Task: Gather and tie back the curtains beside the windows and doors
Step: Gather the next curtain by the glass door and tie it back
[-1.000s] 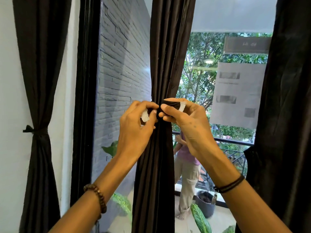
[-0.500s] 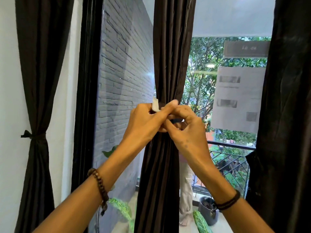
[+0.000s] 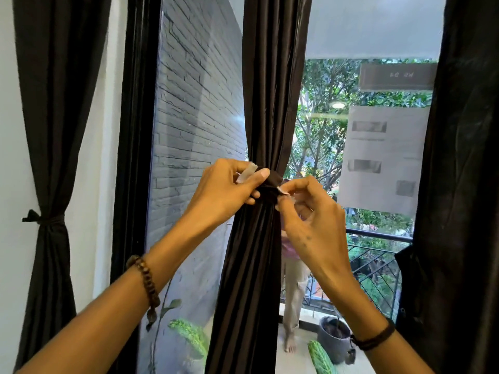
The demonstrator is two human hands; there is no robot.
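three curtains (image 3: 54, 130) (image 3: 251, 265) (image 3: 464, 184); left hand (image 3: 224, 190), right hand (image 3: 310, 214) pinch middle tie (image 3: 270, 182).

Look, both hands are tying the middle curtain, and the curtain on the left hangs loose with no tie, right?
Not quite. The left curtain is already tied: a dark tie cinches it, as the head view shows. The rest is right: the left hand and right hand both pinch the tie band on the middle curtain.

A dark pleated fabric curtain (image 3: 256, 265) is hung between a tied dark curtain (image 3: 51, 130) at left and a loose dark curtain (image 3: 464, 184) at right.
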